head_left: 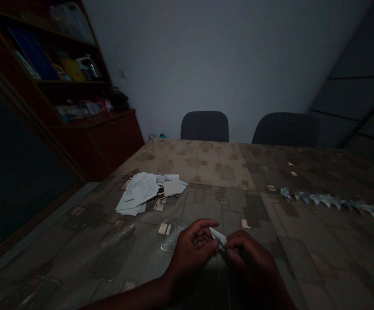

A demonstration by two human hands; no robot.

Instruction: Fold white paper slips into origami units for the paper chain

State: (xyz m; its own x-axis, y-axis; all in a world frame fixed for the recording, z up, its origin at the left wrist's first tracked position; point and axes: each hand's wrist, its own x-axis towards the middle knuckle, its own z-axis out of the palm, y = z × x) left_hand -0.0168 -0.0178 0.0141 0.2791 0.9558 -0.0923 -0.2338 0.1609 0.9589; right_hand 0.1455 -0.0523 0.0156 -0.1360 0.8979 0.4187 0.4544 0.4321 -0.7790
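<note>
Between my two hands, just above the table, is a small folded piece of white paper [218, 236]. My left hand [197, 245] pinches its lower left edge with the thumb, the other fingers curled behind. The fingertips of my right hand [247, 249] are closed on its right corner. A dark crease or gap runs across the paper. To the far left lies a loose pile of paper sheets [141, 189], some with printed lines. A row of several folded paper pieces [327, 200] stretches along the right side of the table.
The table [206, 202] wears a patterned brown cloth. Two dark chairs [204, 125] stand at its far edge, before a pale wall. At the left is a reddish wooden cabinet [116, 137] with crowded shelves. The room is dim.
</note>
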